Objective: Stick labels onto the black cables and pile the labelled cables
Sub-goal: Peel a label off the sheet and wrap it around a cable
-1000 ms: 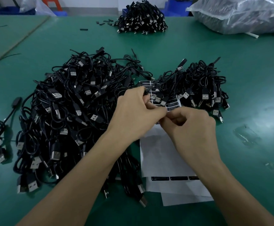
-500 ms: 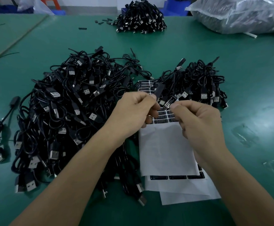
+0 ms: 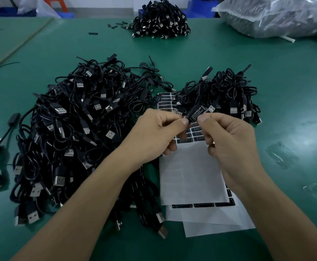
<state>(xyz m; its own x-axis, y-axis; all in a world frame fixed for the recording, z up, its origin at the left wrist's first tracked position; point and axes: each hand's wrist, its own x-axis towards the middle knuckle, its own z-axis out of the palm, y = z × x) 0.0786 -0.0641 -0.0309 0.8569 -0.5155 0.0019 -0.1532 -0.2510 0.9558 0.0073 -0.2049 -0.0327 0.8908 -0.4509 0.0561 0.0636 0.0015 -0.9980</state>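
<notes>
Both hands meet above the label sheets. My left hand (image 3: 159, 132) pinches the near end of a small black controller block (image 3: 196, 112) on a cable. My right hand (image 3: 227, 136) pinches the same block, thumb on its white-lettered label. Under the hands lies a white label sheet (image 3: 189, 172) with rows of black labels (image 3: 195, 135) at its far end. A big heap of black USB cables (image 3: 74, 132) fills the table to the left. A smaller pile of cables (image 3: 227, 95) sits right of the sheet's far end.
More white backing sheets (image 3: 210, 221) lie under the top one, near me. A third cable pile (image 3: 159, 21) stands at the far middle of the green table (image 3: 295, 91). A clear plastic bag (image 3: 278, 16) of parts fills the far right corner. Loose black caps (image 3: 116, 25) lie far left of that pile.
Both hands rose slightly off the sheet. The right hand lifted a label from the sheet and now holds it on the black block, which has turned so its lettering shows.
</notes>
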